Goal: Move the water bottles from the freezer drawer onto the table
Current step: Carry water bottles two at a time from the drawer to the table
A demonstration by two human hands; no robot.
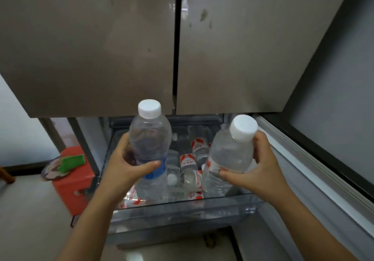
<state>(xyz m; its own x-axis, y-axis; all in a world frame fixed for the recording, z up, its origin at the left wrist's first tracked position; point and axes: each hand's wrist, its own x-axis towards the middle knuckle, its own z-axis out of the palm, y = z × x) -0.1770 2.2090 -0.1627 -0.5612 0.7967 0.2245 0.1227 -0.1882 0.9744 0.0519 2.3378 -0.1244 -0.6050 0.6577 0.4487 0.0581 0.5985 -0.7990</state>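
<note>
My left grip (129, 165) is curled round the waist of a blue-labelled bottle (149, 139), thumb across its front, holding it upright above the open freezer drawer (182, 210). My right grip (253, 169) wraps a red-labelled bottle (230, 153), its top tilted to the right, also over the drawer. Both caps are white. Between them, other bottles (188, 163) lie on their sides in the drawer; how many, I cannot tell through the blur. A red stool (74, 179) stands at left.

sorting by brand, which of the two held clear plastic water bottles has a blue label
The clear plastic bottle in the left hand: a blue band shows under its thumb. The other bottle, in the right hand, carries a red-and-white label.
</note>
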